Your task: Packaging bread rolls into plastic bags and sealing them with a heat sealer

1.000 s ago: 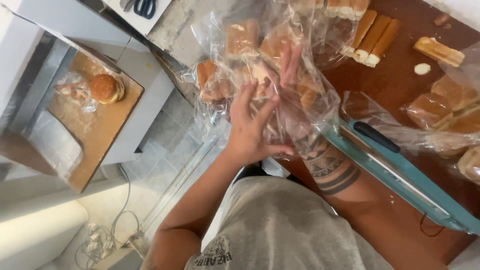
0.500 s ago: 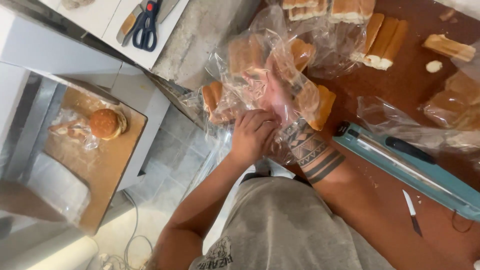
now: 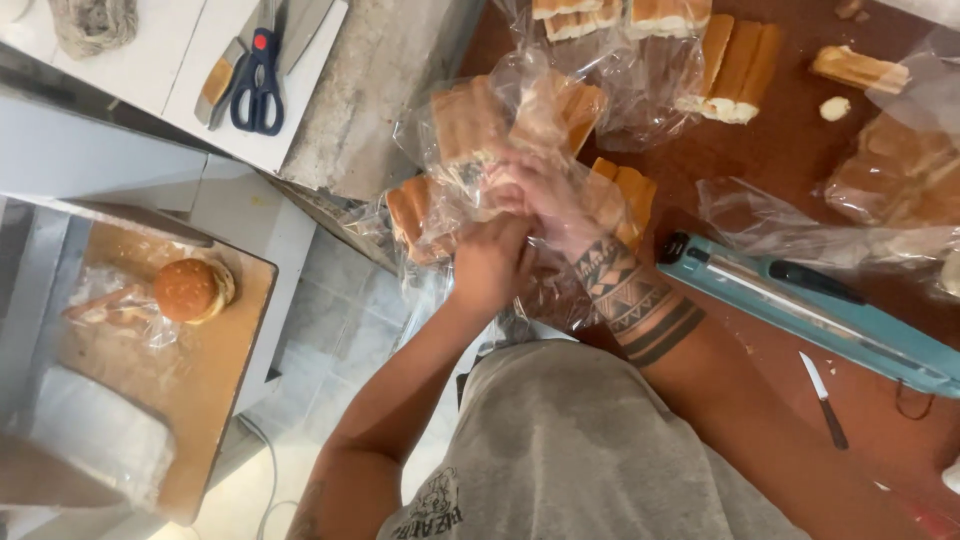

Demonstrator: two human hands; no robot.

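The thin film of a clear plastic bag of bread rolls [image 3: 500,130] is pinched shut in the closed left hand [image 3: 492,262]; the right hand [image 3: 545,195] is pressed in just beside it, fingers curled into the same plastic. The bag sits at the brown table's [image 3: 780,150] left edge — a slip could drop it to the floor, or the film could tear. A teal bag sealer [image 3: 800,300] and small knife [image 3: 822,395] crowd the right.

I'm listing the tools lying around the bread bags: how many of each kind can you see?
Blue-handled scissors: 1
Small dark-handled knife on the brown table: 1
Long teal bag sealer: 1
Wooden-handled flat tool beside the scissors: 1
Total: 4
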